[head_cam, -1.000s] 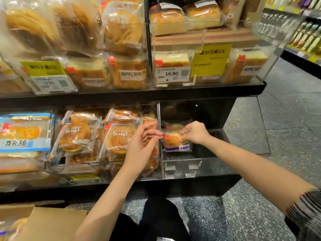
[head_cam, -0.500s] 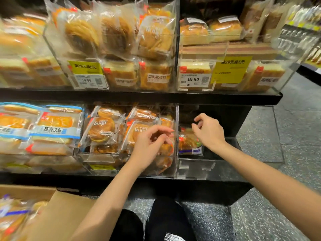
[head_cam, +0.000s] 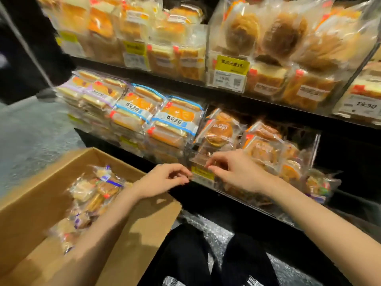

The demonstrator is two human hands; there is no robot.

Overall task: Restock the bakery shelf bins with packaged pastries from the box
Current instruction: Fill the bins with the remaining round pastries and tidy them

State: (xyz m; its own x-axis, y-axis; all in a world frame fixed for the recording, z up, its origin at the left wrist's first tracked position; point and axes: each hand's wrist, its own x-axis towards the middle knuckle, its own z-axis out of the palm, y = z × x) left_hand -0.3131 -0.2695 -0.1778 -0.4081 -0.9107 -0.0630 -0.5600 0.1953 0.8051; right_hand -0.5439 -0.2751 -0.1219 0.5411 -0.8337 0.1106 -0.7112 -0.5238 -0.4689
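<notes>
An open cardboard box (head_cam: 41,195) at the lower left holds several clear-wrapped pastries (head_cam: 97,190). My left hand (head_cam: 162,179) hovers over the box's right flap with loosely curled fingers and holds nothing. My right hand (head_cam: 233,172) is just in front of the clear lower-shelf bin (head_cam: 201,162) of round wrapped pastries (head_cam: 218,133), fingers relaxed and empty. One colourful wrapped pastry (head_cam: 317,185) lies alone in the otherwise dark bin at the far right.
Blue-banded cake packs (head_cam: 175,122) fill the bins to the left. The upper shelf holds bagged breads (head_cam: 284,36) and yellow price tags (head_cam: 232,64). My knees in black trousers (head_cam: 185,254) are below, on speckled floor (head_cam: 31,131).
My view has swung left and down, bringing the box into sight. Both hands have drawn back from the far-right bin, leaving the pastry there, and moved left.
</notes>
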